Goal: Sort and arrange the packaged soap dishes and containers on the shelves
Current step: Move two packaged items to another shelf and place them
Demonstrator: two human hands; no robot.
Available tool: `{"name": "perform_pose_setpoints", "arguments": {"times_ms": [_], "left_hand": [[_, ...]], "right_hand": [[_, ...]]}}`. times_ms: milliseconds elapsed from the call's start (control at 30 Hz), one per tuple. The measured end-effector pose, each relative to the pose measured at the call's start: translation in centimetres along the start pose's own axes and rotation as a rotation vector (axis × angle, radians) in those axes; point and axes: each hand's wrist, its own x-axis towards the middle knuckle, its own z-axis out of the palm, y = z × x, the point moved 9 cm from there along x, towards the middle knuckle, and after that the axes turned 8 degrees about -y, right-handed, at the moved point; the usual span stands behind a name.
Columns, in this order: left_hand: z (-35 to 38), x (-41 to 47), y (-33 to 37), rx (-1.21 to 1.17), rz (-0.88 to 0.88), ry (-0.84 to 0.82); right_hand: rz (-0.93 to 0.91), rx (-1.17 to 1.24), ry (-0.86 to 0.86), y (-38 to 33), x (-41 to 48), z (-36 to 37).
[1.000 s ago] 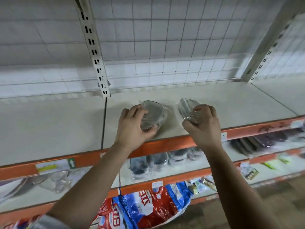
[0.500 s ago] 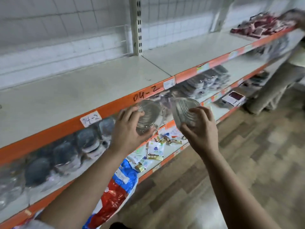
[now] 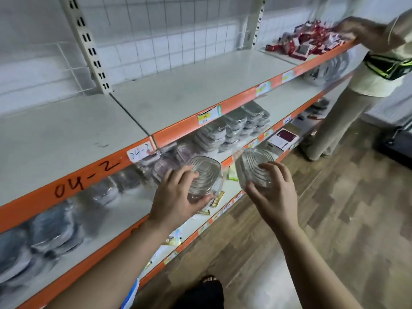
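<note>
My left hand (image 3: pixel 178 197) grips a clear ribbed soap dish (image 3: pixel 205 172) in plastic wrap, held in front of the second shelf. My right hand (image 3: pixel 273 195) grips a second clear ribbed soap dish (image 3: pixel 253 165) of the same kind, a little to the right over the aisle. Both dishes are tilted with their undersides toward me. On the second shelf (image 3: pixel 287 103) lie stacks of packaged grey soap dishes (image 3: pixel 236 126), and more wrapped dark containers (image 3: pixel 53 228) lie at the left. The white top shelf (image 3: pixel 189 90) with its orange edge is bare in front of me.
Another person (image 3: pixel 365 81) stands at the right end of the aisle, reaching to red packages (image 3: pixel 305 44) on the top shelf. Small packets (image 3: pixel 214 201) lie on the lower shelf. The wooden floor (image 3: pixel 334 219) stretches to the right. A dark shoe (image 3: pixel 207 291) shows at the bottom.
The view has swung right, away from the top shelf and along the aisle. Both hands carried the two dishes off the top shelf and down in front of the second shelf.
</note>
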Motion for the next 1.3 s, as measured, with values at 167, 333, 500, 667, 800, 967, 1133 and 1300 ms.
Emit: {"name": "perform_pose_setpoints", "arguments": {"times_ms": [167,333,500,667,800,967,1133,1300], "left_hand": [[5.4,7.7,2.2,-0.055,0.018,-0.021],[9.8,13.7,4.5,-0.060,0.029,-0.039],[14.8,19.1,7.1,-0.051,0.000,-0.049],[19.5,24.2,10.7,-0.001,-0.085,0.014],[23.6,28.1,14.5,0.000,-0.229,0.032],[28.2,31.3,17.1,0.008,-0.410,0.062],[31.7,34.2,17.1,0.013,-0.512,0.099],[33.8,36.7,15.9,0.021,-0.541,0.156]], "right_hand": [[0.020,-0.053,-0.051,6.0,7.0,-1.3],[0.052,-0.056,-0.032,11.8,12.5,-3.1],[0.024,-0.041,-0.054,18.0,18.1,-4.5],[-0.027,-0.013,-0.115,24.4,24.1,-6.3],[-0.089,0.020,-0.214,29.3,29.1,-7.6],[-0.174,0.040,-0.338,34.3,34.0,-7.7],[-0.201,0.071,-0.405,37.6,38.5,-5.4],[-0.234,0.093,-0.414,39.0,42.3,-2.8]]}}
